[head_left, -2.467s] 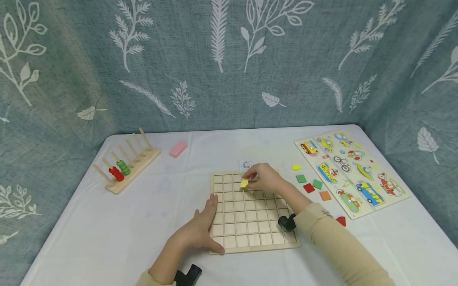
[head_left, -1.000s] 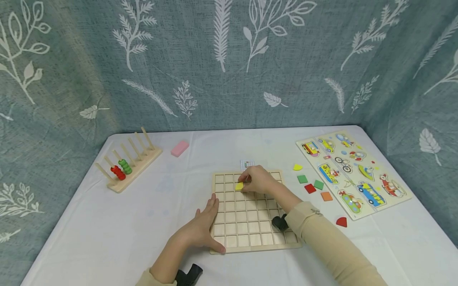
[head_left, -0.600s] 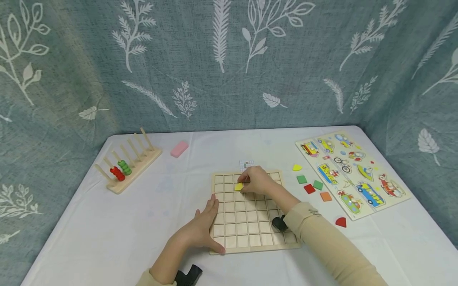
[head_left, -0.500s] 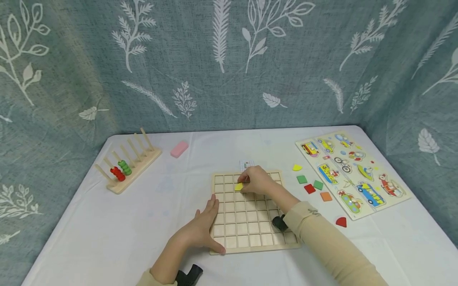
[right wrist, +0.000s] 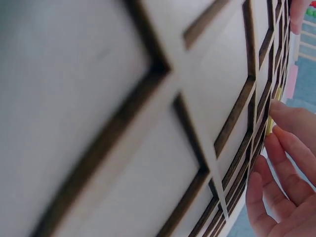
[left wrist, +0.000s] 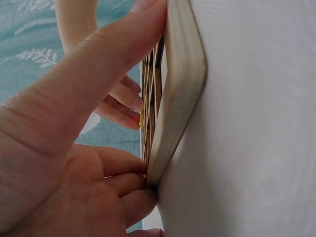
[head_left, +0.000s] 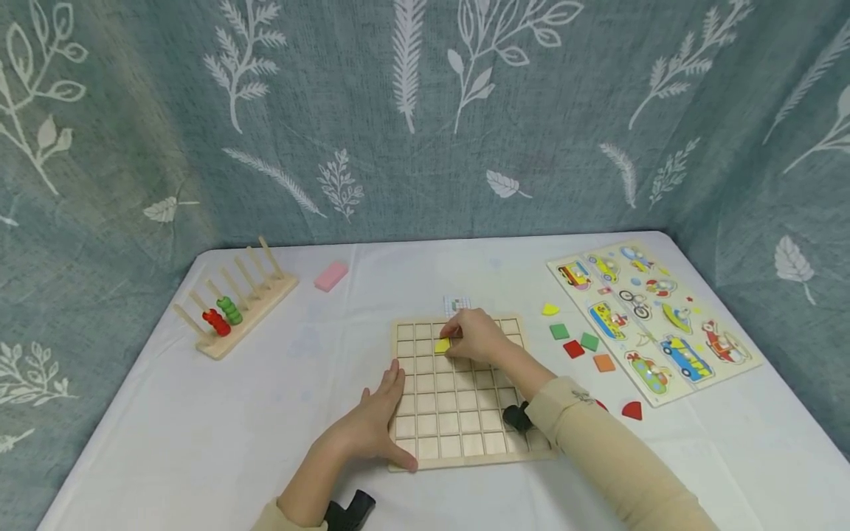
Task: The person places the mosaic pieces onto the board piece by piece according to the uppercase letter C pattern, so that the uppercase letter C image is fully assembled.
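Observation:
A wooden grid board (head_left: pixel 473 462) with square cells lies in front of me. My left hand (head_left: pixel 372 426) rests at its left side, fingers nearly straight along the edge, thumb (left wrist: pixel 89 74) over the front left corner. In the far part of the board, my right hand (head_left: pixel 479 339) pinches a small yellow tile (head_left: pixel 441 346) at one of the cells. From the right wrist view, thumb and fingertips meet the yellow tile (right wrist: pixel 270 123) edge-on; the fingers partly hide it in the head view. A small printed pattern card (head_left: pixel 457 304) lies just behind the board.
Right of the board are loose tiles: yellow (head_left: pixel 550 309), green (head_left: pixel 559 332), red (head_left: pixel 574 349), orange (head_left: pixel 604 362), and a red rounded piece (head_left: pixel 632 410). Beyond lies a picture puzzle board (head_left: pixel 578 302). On the left stand a peg rack (head_left: pixel 255 304) with beads and a pink block (head_left: pixel 330 276).
My right hand has moved slightly left and lowered the yellow tile from a tilted position to flat at a cell; over the last second it barely moves. My left hand has stayed put.

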`<state>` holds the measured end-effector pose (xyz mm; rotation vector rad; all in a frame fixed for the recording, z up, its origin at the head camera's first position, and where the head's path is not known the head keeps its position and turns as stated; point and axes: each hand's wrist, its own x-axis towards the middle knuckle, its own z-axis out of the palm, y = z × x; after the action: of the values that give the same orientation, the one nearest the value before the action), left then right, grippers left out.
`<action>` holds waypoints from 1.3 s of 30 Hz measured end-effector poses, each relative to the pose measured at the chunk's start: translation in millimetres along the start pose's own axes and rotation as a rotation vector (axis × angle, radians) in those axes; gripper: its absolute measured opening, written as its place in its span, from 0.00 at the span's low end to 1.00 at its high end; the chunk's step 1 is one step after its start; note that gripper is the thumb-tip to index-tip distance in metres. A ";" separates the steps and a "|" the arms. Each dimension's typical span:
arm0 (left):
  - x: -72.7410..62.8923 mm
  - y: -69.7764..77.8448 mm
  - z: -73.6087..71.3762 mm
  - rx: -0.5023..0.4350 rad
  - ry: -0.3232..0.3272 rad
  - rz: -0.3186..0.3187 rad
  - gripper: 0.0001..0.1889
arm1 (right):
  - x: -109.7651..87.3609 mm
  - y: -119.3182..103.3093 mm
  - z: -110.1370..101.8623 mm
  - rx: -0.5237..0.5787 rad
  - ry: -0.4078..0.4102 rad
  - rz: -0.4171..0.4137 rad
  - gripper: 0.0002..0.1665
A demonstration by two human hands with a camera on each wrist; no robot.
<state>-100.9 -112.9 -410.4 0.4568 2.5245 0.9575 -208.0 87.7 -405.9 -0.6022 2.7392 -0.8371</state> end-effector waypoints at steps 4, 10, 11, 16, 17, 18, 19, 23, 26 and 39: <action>0.4 -0.5 1.0 -0.006 -0.004 0.005 0.69 | -1.3 0.3 0.0 0.000 -0.002 0.002 0.14; -0.3 -0.9 0.2 -0.008 -0.003 0.006 0.69 | -1.6 -1.4 -3.9 -0.026 -0.003 -0.049 0.17; -0.5 -0.9 -0.2 -0.009 -0.004 0.006 0.69 | -2.1 -1.9 -5.1 -0.025 -0.004 -0.050 0.18; -0.8 -1.0 -1.1 0.001 -0.009 0.011 0.68 | -7.0 -0.5 -12.1 -0.012 -0.002 -0.045 0.20; -0.8 -1.0 -1.1 0.001 -0.009 0.010 0.68 | -8.3 0.3 -13.9 -0.005 -0.003 -0.042 0.20; -0.8 -1.2 -1.1 0.001 -0.008 0.010 0.68 | -9.8 1.3 -15.6 0.002 -0.003 -0.042 0.20; -0.8 -1.3 -1.1 0.000 -0.006 0.010 0.68 | -11.2 2.3 -17.5 0.006 -0.004 -0.041 0.21; -0.8 -2.0 -0.7 -0.012 -0.005 0.013 0.68 | -18.5 6.0 -25.8 0.043 0.000 -0.059 0.23; -1.0 -2.2 -0.2 -0.019 -0.007 0.015 0.68 | -23.9 9.2 -31.3 0.057 0.010 -0.095 0.23; -3.3 -1.0 -1.4 -0.026 -0.001 0.019 0.68 | -42.2 29.1 -50.0 0.134 0.104 -0.125 0.23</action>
<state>-98.9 -115.8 -409.3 0.4746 2.5088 0.9954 -195.4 152.5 -378.3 -0.7271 2.7314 -1.1010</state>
